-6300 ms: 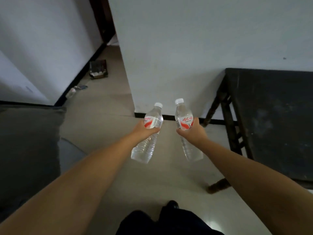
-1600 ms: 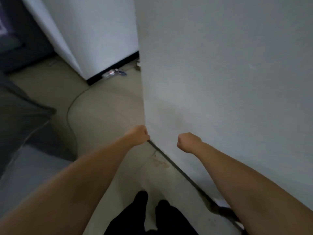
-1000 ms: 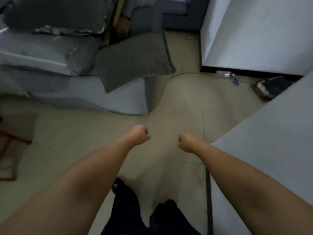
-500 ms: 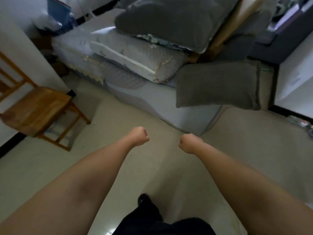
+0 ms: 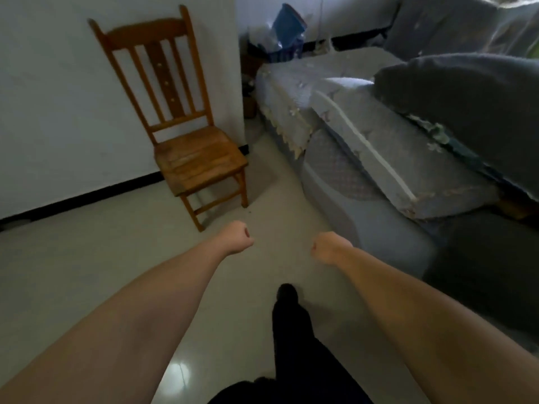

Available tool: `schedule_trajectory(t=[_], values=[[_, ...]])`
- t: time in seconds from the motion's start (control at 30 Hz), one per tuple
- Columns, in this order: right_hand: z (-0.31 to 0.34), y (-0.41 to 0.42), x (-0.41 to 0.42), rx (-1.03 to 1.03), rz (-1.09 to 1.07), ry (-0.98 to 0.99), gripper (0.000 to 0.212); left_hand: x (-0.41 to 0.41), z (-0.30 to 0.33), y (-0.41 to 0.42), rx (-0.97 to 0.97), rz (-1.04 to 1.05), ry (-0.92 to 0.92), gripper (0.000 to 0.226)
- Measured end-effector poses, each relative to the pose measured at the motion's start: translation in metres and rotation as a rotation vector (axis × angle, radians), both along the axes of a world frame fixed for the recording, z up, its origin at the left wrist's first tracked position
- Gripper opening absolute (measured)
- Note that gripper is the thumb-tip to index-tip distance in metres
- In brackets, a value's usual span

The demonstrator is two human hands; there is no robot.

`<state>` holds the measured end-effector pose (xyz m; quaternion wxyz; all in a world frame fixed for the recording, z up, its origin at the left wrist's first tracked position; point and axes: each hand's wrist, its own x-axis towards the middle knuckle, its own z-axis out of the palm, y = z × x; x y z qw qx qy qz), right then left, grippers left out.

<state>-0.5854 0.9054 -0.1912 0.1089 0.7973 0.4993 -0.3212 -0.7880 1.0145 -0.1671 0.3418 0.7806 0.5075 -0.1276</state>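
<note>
Both my arms stretch out in front of me above a pale tiled floor. My left hand (image 5: 238, 237) is curled into a fist and holds nothing. My right hand (image 5: 326, 246) is likewise a closed fist with nothing in it. The two fists hang level with each other, about a hand's width apart. No water bottle is in view.
A wooden chair (image 5: 186, 141) stands against the white wall ahead on the left. A low sofa or bed (image 5: 364, 205) piled with grey cushions (image 5: 466, 100) runs along the right. Bags and clutter (image 5: 280, 36) sit in the far corner. My dark-trousered leg (image 5: 288, 316) steps forward.
My view has swung left: the chair is now upright ahead and the cushioned sofa has shifted right. Both fists keep the same pose. The two bottles held earlier are gone.
</note>
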Motion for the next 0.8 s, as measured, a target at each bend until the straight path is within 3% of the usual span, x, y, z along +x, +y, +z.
schedule_trajectory(t=[0.4,0.47,0.6,0.8], values=[[0.010,0.267,-0.038,0.039,0.521,-0.046,0.034,-0.067,0.021,0.141,0.028,0.549,-0.041,0.014],[0.012,0.283,-0.052,0.008,0.579,-0.033,0.032,-0.074,0.016,0.145,0.012,0.558,-0.016,0.014],[0.010,0.341,-0.113,0.002,0.742,0.027,0.030,-0.123,0.011,0.170,0.012,0.676,0.065,0.029],[0.007,0.417,-0.220,-0.005,0.921,0.011,0.033,-0.222,0.000,0.223,-0.004,0.842,0.090,0.031]])
